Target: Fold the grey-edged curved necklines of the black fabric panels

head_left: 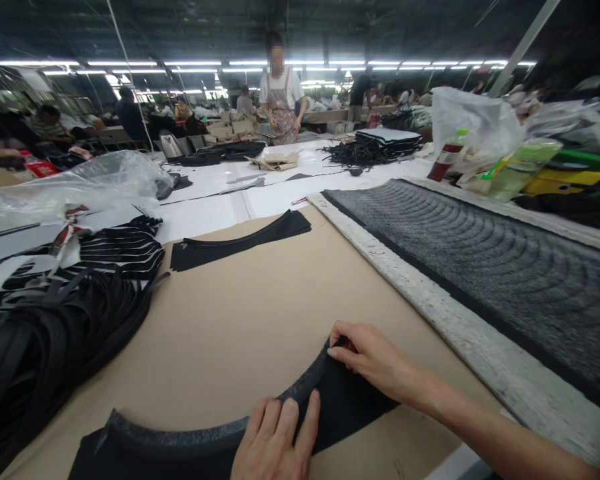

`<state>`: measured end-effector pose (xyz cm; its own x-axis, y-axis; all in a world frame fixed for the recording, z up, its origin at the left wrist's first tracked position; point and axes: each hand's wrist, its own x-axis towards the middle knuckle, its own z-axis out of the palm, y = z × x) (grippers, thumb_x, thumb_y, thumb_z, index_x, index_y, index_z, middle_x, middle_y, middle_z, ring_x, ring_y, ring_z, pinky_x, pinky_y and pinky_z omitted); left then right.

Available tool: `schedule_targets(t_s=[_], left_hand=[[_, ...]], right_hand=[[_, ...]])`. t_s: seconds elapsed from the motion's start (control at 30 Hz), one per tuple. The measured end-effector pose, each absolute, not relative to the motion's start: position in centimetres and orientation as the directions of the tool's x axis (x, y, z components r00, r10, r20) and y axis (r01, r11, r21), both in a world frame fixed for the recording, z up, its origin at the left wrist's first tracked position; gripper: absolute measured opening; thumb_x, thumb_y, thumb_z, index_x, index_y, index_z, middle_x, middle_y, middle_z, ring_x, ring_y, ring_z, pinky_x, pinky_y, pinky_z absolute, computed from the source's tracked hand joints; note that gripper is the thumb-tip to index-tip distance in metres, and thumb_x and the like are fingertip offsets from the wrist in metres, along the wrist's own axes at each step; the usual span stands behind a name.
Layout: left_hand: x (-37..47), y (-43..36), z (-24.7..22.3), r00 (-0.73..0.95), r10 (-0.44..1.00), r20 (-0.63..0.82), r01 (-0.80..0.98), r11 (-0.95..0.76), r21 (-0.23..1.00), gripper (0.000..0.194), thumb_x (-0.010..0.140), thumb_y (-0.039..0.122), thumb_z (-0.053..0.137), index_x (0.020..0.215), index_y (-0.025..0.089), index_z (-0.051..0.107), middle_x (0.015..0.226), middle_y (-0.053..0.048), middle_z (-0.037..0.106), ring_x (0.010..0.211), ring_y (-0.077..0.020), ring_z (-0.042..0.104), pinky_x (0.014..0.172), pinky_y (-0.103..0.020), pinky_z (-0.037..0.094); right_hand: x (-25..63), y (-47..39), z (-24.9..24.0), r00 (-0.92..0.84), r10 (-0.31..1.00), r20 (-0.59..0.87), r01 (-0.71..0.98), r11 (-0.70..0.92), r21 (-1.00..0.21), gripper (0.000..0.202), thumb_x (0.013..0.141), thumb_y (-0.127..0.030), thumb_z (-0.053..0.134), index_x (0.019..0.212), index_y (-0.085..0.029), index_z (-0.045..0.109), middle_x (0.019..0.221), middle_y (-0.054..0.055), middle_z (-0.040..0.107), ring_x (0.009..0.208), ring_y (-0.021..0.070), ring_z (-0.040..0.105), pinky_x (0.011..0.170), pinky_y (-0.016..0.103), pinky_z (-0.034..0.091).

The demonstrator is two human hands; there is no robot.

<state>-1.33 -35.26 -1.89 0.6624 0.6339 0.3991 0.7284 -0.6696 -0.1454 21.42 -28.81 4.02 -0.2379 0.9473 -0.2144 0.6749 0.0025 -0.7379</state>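
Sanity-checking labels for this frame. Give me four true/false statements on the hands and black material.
The left hand lies on the near black fabric piece with a curved edge. True.
The right hand pinches that piece's curved edge. True.
The looped black strips lie right of the smooth tan sheet. False: the strips lie at its left.
A hand holds the far curved-edged black fabric piece. False: that piece lies untouched on the sheet.

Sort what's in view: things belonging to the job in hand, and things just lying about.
Likely part of the job:
Black curved piece under the left hand
Dark edging strip, pinched by the right hand
Similar black piece
Tan sheet beneath

Apparently just lying about:
Clear plastic at left
Green-capped bottle
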Motion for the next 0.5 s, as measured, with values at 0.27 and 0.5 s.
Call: schedule_targets(t_s=[0.27, 0.5], left_hand=[[-1.08, -35.19, -1.98, 0.652, 0.613, 0.446, 0.735, -0.656, -0.172, 0.039, 0.093, 0.013, 0.036, 0.129, 0.02, 0.05, 0.093, -0.005, 0.047, 0.083, -0.0202, 0.048, 0.082, -0.034, 0.044], [-1.05, -35.2, -2.01, 0.649, 0.599, 0.469, 0.739, -0.642, -0.204, 0.034, 0.093, 0.014, 0.039, 0.124, 0.015, 0.054, 0.093, -0.005, 0.049, 0.084, -0.0202, 0.048, 0.083, -0.033, 0.043]], right_hand=[[21.48, -28.63, 3.89, -0.229, 0.946, -0.231, 0.729, 0.009, -0.684, 0.006, 0.081, -0.022, 0.057, 0.079, -0.017, 0.058, 0.067, -0.001, 0.058, 0.063, 0.0114, 0.052, 0.057, 0.021, 0.033], [21.26, -28.76, 3.58, -0.185, 0.957, -0.221, 0.739, -0.013, -0.673, 0.006, 0.08, -0.022, 0.059, 0.077, -0.017, 0.058, 0.065, -0.002, 0.058, 0.061, 0.0111, 0.052, 0.057, 0.021, 0.033]])
